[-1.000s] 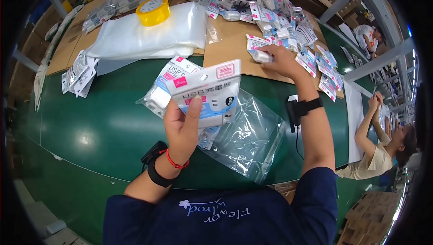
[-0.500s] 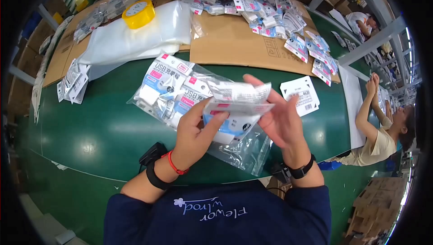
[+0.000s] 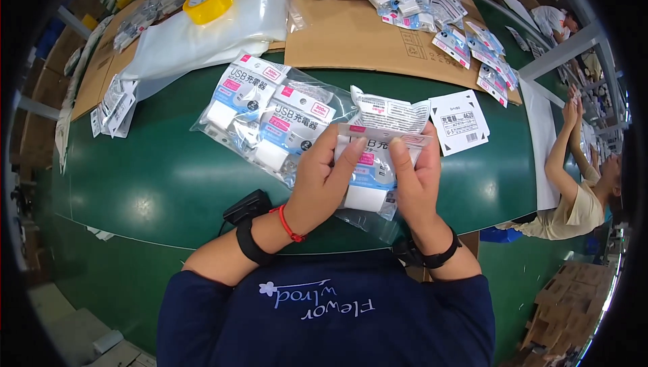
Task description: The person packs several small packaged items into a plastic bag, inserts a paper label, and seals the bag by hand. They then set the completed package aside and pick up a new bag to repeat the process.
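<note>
My left hand [image 3: 316, 183] and my right hand [image 3: 417, 183] grip a small stack of charger packs [image 3: 370, 172] between them, thumbs on the front. The front pack shows a white block charger under clear plastic; another lies behind it with its printed back up. Beneath and left of the stack, a clear plastic bag [image 3: 312, 87] lies flat on the table with more charger packs [image 3: 237, 93] inside, side by side. The near end of the bag passes under my hands. White printed label cards [image 3: 462, 124] lie just right of the held packs.
Brown cardboard [image 3: 337, 36] covers the far table [image 3: 148, 185], with a heap of charger packs [image 3: 412, 2] on it. A yellow tape roll [image 3: 208, 4] sits on a stack of clear bags [image 3: 189, 43]. More label cards [image 3: 115, 107] lie left. A co-worker [image 3: 574, 185] is at the right.
My right hand has gone from open beside the packs to gripping them with the left. The stack has shifted right and now stands squared up between both hands.
</note>
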Motion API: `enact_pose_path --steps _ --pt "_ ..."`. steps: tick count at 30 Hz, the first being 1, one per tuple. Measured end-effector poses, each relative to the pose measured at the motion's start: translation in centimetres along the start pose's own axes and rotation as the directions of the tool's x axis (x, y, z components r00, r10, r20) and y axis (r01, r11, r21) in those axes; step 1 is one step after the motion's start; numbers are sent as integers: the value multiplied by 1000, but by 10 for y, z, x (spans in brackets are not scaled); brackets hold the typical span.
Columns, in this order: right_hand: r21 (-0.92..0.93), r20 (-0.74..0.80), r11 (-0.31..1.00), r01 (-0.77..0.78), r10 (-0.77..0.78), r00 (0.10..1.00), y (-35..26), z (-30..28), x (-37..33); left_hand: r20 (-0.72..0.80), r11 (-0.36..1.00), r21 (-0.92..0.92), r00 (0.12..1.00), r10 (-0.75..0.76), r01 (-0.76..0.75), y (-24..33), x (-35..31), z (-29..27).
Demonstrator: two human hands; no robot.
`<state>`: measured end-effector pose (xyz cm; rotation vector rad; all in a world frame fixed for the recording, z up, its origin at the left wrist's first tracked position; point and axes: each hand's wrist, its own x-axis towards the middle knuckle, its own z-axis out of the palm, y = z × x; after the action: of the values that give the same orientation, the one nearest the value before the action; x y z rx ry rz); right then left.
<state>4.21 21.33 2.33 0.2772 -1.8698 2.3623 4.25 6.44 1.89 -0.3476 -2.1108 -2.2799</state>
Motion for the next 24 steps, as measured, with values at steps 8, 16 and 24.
enact_pose_path --steps 8,16,24 --pt "36 -385 995 -97 103 917 -12 -76 8 179 810 523 963 199 -265 -8 -18 4" --pt "-119 -77 902 -414 408 910 -39 -119 -4 343 612 676 911 231 -410 -21 -14 11" --pt "-409 311 718 -563 690 654 -11 -86 17 352 573 648 864 360 -502 1 -16 13"
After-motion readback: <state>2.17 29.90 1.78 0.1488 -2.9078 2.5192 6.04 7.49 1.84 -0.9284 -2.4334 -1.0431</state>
